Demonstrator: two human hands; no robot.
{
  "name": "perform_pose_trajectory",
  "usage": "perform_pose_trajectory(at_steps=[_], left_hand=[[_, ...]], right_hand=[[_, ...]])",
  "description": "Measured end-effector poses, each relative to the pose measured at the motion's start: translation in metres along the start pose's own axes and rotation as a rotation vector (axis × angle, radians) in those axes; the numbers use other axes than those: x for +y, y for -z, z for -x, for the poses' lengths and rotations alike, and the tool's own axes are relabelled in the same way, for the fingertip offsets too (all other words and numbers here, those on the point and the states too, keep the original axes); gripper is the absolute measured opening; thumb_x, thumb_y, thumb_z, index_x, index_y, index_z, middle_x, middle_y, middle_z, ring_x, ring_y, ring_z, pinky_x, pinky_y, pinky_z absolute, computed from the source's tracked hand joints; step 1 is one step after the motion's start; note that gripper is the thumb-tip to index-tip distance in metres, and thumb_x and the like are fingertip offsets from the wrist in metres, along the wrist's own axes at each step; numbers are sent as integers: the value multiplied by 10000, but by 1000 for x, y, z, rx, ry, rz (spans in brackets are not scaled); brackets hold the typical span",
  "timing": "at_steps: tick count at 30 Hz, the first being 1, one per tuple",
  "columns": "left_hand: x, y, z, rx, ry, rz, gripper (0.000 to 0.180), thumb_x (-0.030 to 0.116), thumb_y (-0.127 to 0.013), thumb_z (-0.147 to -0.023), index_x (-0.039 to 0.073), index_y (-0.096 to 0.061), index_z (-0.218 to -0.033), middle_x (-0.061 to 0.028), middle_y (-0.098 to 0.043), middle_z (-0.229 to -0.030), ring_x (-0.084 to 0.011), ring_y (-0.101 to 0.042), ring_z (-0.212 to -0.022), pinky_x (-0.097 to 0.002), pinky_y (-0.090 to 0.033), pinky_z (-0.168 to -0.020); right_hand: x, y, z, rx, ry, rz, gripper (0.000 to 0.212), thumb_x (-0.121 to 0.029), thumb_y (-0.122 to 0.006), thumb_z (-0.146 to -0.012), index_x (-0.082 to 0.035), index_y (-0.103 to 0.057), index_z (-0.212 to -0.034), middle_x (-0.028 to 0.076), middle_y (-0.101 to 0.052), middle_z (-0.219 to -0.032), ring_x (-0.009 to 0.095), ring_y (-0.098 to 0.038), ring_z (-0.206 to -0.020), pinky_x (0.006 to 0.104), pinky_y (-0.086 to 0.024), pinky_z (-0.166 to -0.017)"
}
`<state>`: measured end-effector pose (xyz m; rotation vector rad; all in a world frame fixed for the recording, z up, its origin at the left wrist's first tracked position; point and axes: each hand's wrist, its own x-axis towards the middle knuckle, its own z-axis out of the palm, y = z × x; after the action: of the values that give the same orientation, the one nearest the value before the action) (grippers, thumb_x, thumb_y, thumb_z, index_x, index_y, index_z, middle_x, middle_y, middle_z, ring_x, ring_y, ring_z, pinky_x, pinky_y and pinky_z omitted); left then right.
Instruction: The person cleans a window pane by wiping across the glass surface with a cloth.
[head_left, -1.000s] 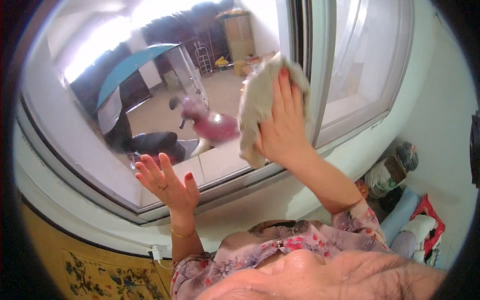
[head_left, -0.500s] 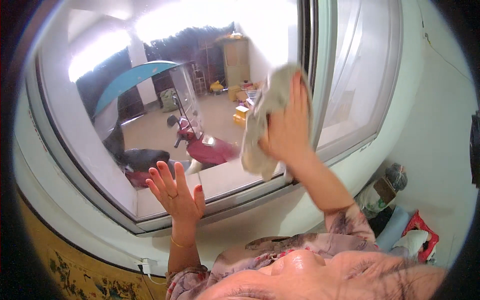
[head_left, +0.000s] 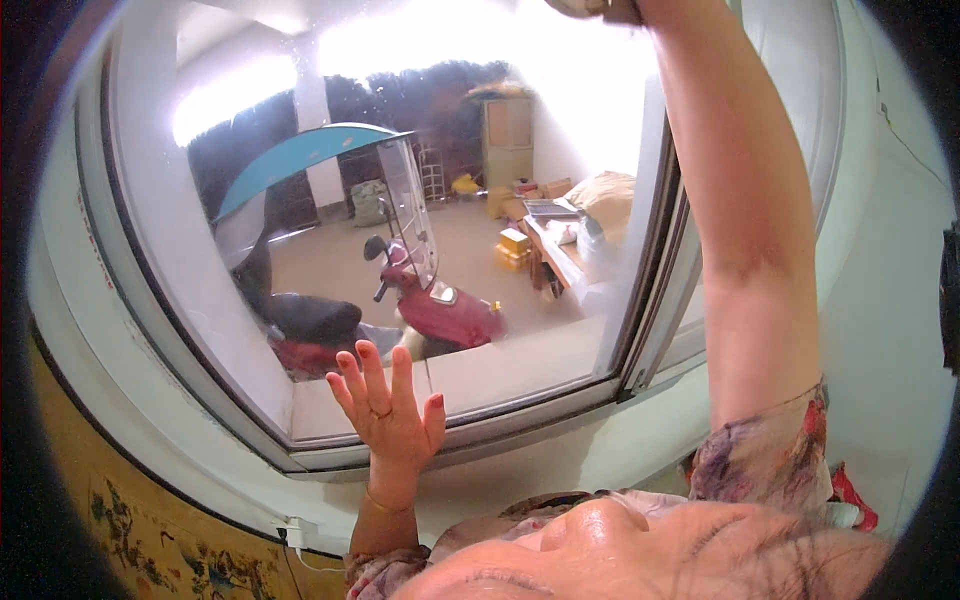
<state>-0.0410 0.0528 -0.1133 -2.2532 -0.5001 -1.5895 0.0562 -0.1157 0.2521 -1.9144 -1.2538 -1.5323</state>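
My left hand [head_left: 392, 420] is raised before the lower part of the window glass [head_left: 450, 260], fingers spread, a ring on one finger and nothing held. Whether its palm touches the pane I cannot tell. My right arm [head_left: 750, 220] stretches up along the window's right side, and its hand is mostly cut off by the top edge. A bit of the pale grey-beige cloth [head_left: 578, 7] shows there beside the wrist; the fingers are hidden.
A pale metal frame [head_left: 520, 425] surrounds the pane. Through the glass appear a red scooter [head_left: 450, 315] with a blue canopy [head_left: 300, 165], yellow boxes [head_left: 513, 250] and a laden table [head_left: 560, 250]. A white plug [head_left: 295, 532] sits on the wall at lower left.
My right hand has moved up from the middle right of the pane to the top edge, taking the cloth along. The left hand stays spread; the whole view has shifted slightly.
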Motion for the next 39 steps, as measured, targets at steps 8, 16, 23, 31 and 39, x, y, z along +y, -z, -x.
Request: perform_pose_trajectory(at_steps=[8,16,23,31,39], left_hand=[[2,-3,-6,83,-20,63,516,361,-345,-952,44,-378,-1357,-210,-248,-1466,-380,-175,-1378,-518,-92,-1105],[5,-7,-7,161,-32,206,615,458,-292,-957,54,-253,-1419,-252,-208,-1464,-386,-180,-1372,-528,-104,-1098],[5,3,-6,201,-47,320,581,376,-376,-943,17,-296,-1392,-252,-211,-1460,-381,-194,-1368,-511,-118,-1098],[-13,-4,47,122,-20,223,555,333,-405,-930,10,-318,-1372,-241,-238,-1453,-389,-194,-1366,-514,-129,-1098],[-8,-1,44,141,43,331,547,322,-428,-924,13,-326,-1364,-237,-237,-1451,-394,-200,-1362,-509,-142,-1099]], right_hand=[[12,-114,69,155,411,-140,471,-252,-576,-725,48,-564,-1088,272,-389,-1323,364,-301,-1314,468,-290,-1058],[-2,-166,259,-250,921,-442,602,-118,-507,-833,50,-302,-1374,183,-226,-1476,302,-234,-1370,413,-246,-1111],[26,-139,208,-319,1135,-101,600,-152,-451,-850,-48,-275,-1414,119,-227,-1490,222,-172,-1394,364,-194,-1136],[22,-58,18,53,362,90,308,-186,-517,-804,-77,-583,-1084,140,-529,-1201,315,-528,-1051,427,-453,-846],[-40,-116,7,98,323,36,286,-120,-548,-774,-69,-575,-1055,180,-606,-1026,343,-586,-979,416,-482,-790]])
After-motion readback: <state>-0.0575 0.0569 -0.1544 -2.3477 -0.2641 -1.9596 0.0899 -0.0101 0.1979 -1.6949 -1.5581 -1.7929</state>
